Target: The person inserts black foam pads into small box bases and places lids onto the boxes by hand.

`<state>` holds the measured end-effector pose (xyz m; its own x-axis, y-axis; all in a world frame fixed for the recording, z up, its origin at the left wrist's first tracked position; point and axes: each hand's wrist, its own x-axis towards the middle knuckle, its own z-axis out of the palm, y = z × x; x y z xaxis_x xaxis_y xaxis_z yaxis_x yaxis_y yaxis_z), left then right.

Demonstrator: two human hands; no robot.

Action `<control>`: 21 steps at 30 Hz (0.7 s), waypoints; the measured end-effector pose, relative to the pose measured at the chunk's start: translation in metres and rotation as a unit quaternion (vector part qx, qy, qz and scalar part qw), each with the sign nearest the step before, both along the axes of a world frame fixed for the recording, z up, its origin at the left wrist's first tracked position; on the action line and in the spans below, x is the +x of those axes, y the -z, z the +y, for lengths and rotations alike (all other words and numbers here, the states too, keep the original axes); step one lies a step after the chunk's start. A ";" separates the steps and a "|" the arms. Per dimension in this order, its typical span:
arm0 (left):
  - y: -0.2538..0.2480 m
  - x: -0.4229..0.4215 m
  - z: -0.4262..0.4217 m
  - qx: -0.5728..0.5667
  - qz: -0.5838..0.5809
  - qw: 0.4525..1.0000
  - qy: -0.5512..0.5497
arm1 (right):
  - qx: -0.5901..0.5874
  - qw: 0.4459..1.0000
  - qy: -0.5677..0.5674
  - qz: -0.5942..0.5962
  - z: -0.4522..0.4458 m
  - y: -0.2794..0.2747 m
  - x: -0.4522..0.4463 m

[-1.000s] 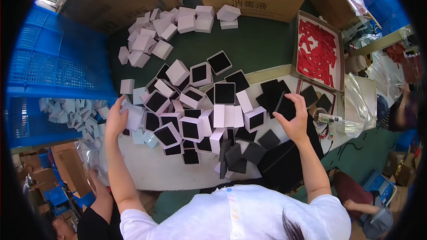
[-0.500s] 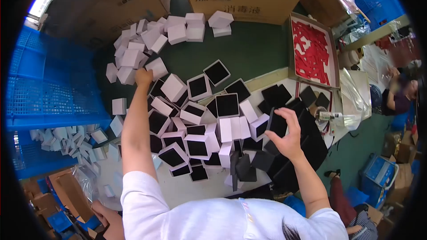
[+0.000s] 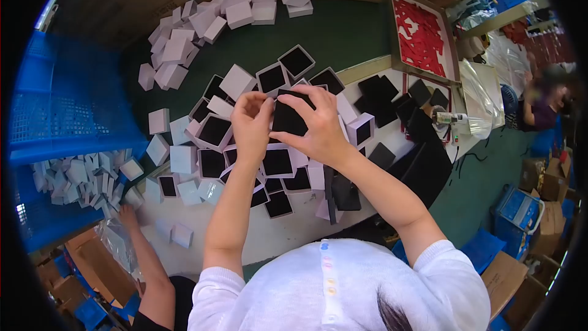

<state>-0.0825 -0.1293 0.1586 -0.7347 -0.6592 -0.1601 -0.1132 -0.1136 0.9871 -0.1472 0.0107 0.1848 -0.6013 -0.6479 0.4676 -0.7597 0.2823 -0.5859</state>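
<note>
My two hands meet above the pile of boxes. In my right hand (image 3: 318, 124) a square black pad (image 3: 289, 116) is held at its edges between thumb and fingers. My left hand (image 3: 250, 127) is closed at the pad's left side, on a white box mostly hidden by the pad and fingers. Beneath and around them lie open white boxes with black insides (image 3: 214, 132), some tilted over one another. More black pads (image 3: 378, 95) lie to the right of my right hand.
Closed white boxes (image 3: 177, 46) are heaped at the back left. A tray of red strips (image 3: 454, 64) stands at the back right, near a bottle (image 3: 450, 118). Blue crates (image 3: 73, 141) border the left side. A co-worker's hand (image 3: 127, 216) reaches toward small boxes at lower left.
My left hand has come back from the far boxes with a white box. My right hand has moved left with the black pad to meet it. A co-worker's arm has reached in at left.
</note>
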 end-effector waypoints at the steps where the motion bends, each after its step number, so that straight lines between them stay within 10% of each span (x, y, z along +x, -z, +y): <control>1: -0.002 0.001 0.004 0.004 0.006 1.000 0.006 | -0.018 0.999 -0.012 -0.037 0.004 0.003 -0.001; 3: -0.006 0.004 0.009 0.206 -0.002 0.979 0.011 | -0.035 0.996 -0.020 -0.074 0.011 0.011 -0.001; 9: 0.038 0.005 -0.010 0.176 -0.226 0.902 0.323 | -0.120 0.973 -0.024 -0.197 0.025 0.017 -0.005; 11: 0.050 0.008 0.004 0.156 -0.028 0.976 0.151 | -0.093 0.989 -0.038 -0.107 0.026 0.016 -0.008; 15: -0.008 -0.003 0.041 0.221 0.009 0.969 0.113 | 0.004 0.998 -0.065 0.011 0.027 0.018 -0.005; 19: -0.016 -0.004 0.059 0.098 -0.007 0.977 0.188 | -0.089 0.991 0.007 -0.105 0.035 0.023 -0.015; 21: -0.031 -0.004 0.066 0.234 0.000 0.954 0.188 | -0.109 0.983 0.033 -0.143 0.037 0.023 -0.016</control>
